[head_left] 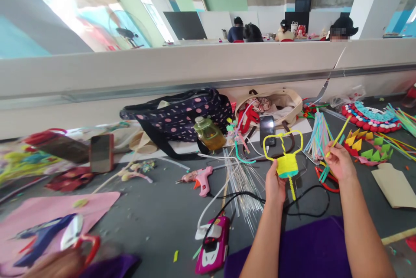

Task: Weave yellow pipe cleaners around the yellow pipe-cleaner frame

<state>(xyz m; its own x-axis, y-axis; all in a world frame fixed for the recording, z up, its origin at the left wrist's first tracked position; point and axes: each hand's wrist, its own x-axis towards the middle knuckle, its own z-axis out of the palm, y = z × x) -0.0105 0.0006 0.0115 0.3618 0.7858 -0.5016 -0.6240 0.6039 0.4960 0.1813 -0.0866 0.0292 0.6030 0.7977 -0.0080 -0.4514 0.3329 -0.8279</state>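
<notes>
Purple cloth (312, 243): soft, flat, at the near edge under both forearms.

Toy car (212, 247): one, glossy magenta and white plastic, just left of the left forearm, a black cord running from it across the bench (156, 217).

Left hand (275, 184): closed on the lower part of the yellow craft (287, 164), thumb on its front. The craft is a fuzzy wound yellow block with a teal band below, a thin yellow tail hanging down and a looped yellow frame rising above it; held upright above the bench, centre right.

Right hand (339, 161): closed, pinching one yellow stem (338, 137), a thin fuzzy rod slanting up to the right. Apart from the craft.

Glue gun (199, 179): one, pink plastic, lying on its side left of the craft.

Clear rods (242, 187): a loose fan of many thin stiff strands, count not readable, between glue gun and left hand.

Bottle (209, 132): one, clear plastic, yellowish contents, tilted against the dotted bag (182, 115), dark fabric with pink spots.

Phone (267, 129): one, black, propped upright behind the craft.

Pink sheet (48, 213): flat felt-like, far left.

Bench: grey, matt, scrap-strewn; bare stretch in the centre foreground; a low white wall (162, 70) closes the far edge.
</notes>
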